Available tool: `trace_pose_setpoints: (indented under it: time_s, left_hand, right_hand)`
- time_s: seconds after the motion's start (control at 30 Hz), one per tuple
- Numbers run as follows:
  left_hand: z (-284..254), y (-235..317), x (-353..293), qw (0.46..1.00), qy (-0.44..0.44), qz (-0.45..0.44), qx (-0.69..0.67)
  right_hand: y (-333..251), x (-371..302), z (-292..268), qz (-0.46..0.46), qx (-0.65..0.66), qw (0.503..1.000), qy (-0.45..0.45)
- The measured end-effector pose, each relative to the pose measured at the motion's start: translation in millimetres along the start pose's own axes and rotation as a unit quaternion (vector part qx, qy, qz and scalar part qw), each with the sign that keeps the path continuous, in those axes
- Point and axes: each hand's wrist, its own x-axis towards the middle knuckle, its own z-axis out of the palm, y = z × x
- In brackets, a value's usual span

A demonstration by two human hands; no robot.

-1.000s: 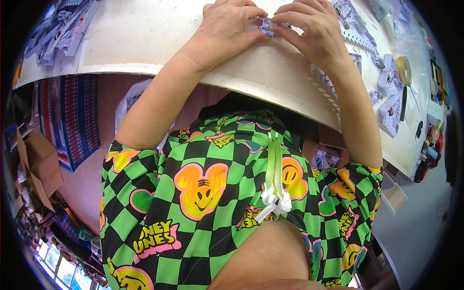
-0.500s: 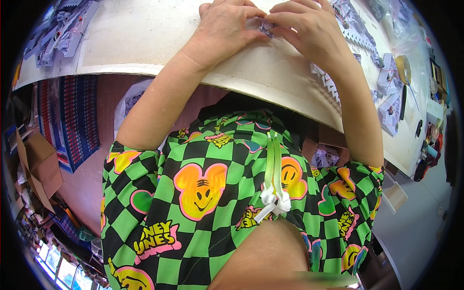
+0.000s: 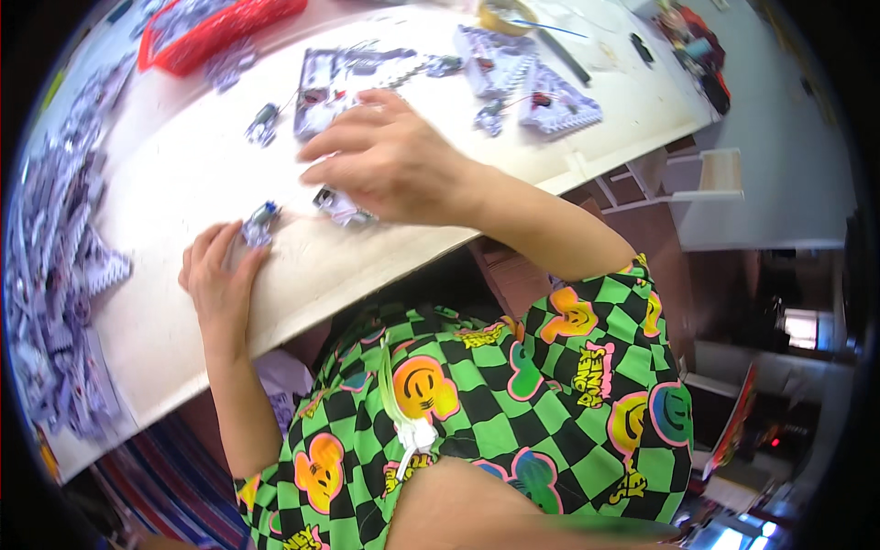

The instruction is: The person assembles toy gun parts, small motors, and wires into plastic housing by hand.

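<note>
My left hand (image 3: 218, 275) rests at the near left of the white table, thumb and fingers around a small clear plastic part (image 3: 260, 225) with a dark blue piece on it. To its right my right hand (image 3: 394, 160) hovers, slightly blurred, its fingers apart and pointing left. Beneath that palm lies a pale plastic piece (image 3: 341, 207) with a dark square spot, partly hidden. Just beyond the right fingers are a pale toothed-edge panel (image 3: 316, 87) with red wire and a small loose part (image 3: 263, 125) with a greenish middle.
Many pale toothed pieces (image 3: 55, 275) are heaped along the table's left side. A red bin (image 3: 220, 35) of similar parts stands at the far left. Several wired panels (image 3: 555, 105), a tape roll (image 3: 506, 16) and a dark bar (image 3: 564, 57) lie at the far right.
My view has swung right. My hands, close together at a small clear part before, are now apart; the left keeps hold of a clear part, and the right is over the pale piece.
</note>
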Motion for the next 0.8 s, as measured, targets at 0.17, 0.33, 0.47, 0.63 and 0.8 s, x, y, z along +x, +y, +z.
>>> trace_pose_setpoints:
  time_s: [0.17, 0.33, 0.47, 0.63, 0.8]
  left_hand:
    - [9.5, 30.6, 27.8, 0.999, -0.006, -0.01, -0.035]
    - [17.7, 50.8, 39.7, 0.991, 0.06, 0.007, -0.119]
    - [27.8, 57.0, 50.7, 0.983, 0.121, 0.013, -0.135]
    - [37.0, 56.3, 52.5, 0.988, 0.118, -0.005, -0.102]
    - [42.3, 60.8, 53.6, 0.988, 0.117, -0.02, -0.102]
  right_hand:
    - [104.7, -87.7, -115.5, 0.341, 0.043, 0.916, 0.209]
    - [203.1, -174.2, -180.4, 0.63, 0.297, 0.635, 0.335]
    - [272.6, -201.8, -181.2, 0.651, 0.366, 0.562, 0.355]
    - [303.2, -192.5, -166.8, 0.616, 0.35, 0.616, 0.343]
    - [314.8, -179.3, -182.0, 0.463, -0.051, 0.85, 0.245]
